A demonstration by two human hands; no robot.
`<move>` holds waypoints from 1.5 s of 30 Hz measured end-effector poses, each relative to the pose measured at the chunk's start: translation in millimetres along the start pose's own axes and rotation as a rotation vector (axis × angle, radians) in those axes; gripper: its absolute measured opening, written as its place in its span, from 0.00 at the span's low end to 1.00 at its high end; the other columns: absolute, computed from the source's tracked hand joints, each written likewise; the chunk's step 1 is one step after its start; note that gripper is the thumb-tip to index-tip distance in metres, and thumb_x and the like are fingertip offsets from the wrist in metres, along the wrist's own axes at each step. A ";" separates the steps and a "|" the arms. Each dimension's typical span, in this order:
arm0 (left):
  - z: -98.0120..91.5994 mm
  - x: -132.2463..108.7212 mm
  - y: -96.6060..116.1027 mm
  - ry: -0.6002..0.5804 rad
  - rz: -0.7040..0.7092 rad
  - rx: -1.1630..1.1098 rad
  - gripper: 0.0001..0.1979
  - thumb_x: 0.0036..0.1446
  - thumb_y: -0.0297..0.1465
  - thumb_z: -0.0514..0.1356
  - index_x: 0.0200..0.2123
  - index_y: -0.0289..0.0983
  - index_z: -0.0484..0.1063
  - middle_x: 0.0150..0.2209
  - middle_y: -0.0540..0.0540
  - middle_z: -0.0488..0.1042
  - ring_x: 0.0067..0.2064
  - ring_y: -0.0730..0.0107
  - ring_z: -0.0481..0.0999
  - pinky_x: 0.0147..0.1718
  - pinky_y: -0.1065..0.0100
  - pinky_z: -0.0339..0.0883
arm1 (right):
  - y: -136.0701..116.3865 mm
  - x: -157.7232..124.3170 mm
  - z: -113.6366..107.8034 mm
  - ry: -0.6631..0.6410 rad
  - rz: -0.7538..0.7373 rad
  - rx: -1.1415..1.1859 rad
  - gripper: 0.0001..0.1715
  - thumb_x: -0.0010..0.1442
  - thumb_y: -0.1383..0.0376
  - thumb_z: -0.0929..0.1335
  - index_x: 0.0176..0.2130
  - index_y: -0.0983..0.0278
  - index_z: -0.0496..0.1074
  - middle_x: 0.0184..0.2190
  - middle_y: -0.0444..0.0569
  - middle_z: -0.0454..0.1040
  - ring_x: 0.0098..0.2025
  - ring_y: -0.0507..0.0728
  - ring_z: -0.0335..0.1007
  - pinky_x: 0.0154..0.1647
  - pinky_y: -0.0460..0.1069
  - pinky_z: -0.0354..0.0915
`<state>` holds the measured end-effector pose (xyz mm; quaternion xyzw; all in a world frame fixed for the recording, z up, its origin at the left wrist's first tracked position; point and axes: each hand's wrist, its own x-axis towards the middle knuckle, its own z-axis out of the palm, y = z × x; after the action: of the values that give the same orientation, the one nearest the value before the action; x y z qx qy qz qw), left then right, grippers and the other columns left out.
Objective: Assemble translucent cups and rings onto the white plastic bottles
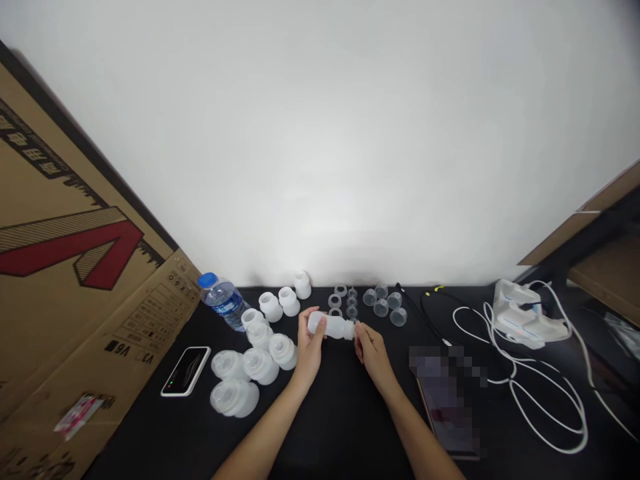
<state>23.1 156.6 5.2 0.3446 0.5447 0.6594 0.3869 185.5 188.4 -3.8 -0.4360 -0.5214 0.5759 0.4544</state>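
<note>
My left hand [309, 352] grips a small white plastic bottle [332, 327] lying sideways above the black table. My right hand [373, 357] meets the bottle's narrow neck end with its fingertips, which seem to pinch it. Left of my hands stand several white plastic flanged funnels [261, 366] in loose groups. Beyond the bottle lie several clear plastic rings [335, 301] and, further right, several small clear cups [381, 307]. Both groups stand apart from my hands.
A water bottle with a blue cap [223, 301] lies at the back left, near a black-faced power bank [185, 371]. White cables [545, 407] and a white device [525, 315] sit at the right. A blurred flat object [445, 400] lies by my right arm. Cardboard [75, 220] leans at the left.
</note>
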 end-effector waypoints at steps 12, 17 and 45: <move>1.8 -2.7 -3.4 -0.052 0.059 -0.016 0.28 0.65 0.53 0.67 0.58 0.43 0.67 0.52 0.41 0.77 0.45 0.59 0.80 0.43 0.61 0.75 | -4.3 1.3 -6.3 -0.210 0.334 0.486 0.38 0.62 0.36 0.73 0.22 0.57 0.57 0.09 0.31 0.50 0.10 0.45 0.38 0.10 0.42 0.38; 1.7 -6.7 -2.8 -0.096 0.135 -0.011 0.26 0.66 0.50 0.68 0.58 0.44 0.67 0.55 0.40 0.76 0.54 0.55 0.79 0.54 0.56 0.73 | -5.8 4.1 -11.2 -0.278 0.454 0.640 0.39 0.58 0.41 0.77 0.21 0.56 0.52 0.09 0.31 0.49 0.10 0.44 0.37 0.08 0.42 0.39; -2.1 1.0 -4.6 -0.053 0.057 -0.037 0.35 0.54 0.47 0.77 0.60 0.43 0.70 0.52 0.41 0.79 0.49 0.57 0.82 0.49 0.60 0.77 | -1.5 1.2 0.7 -0.061 0.223 0.296 0.38 0.64 0.31 0.67 0.26 0.59 0.63 0.14 0.34 0.57 0.12 0.46 0.48 0.14 0.44 0.45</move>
<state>21.4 157.0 0.3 0.3701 0.5122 0.6706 0.3886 184.7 189.5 -2.2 -0.4018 -0.3932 0.7059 0.4309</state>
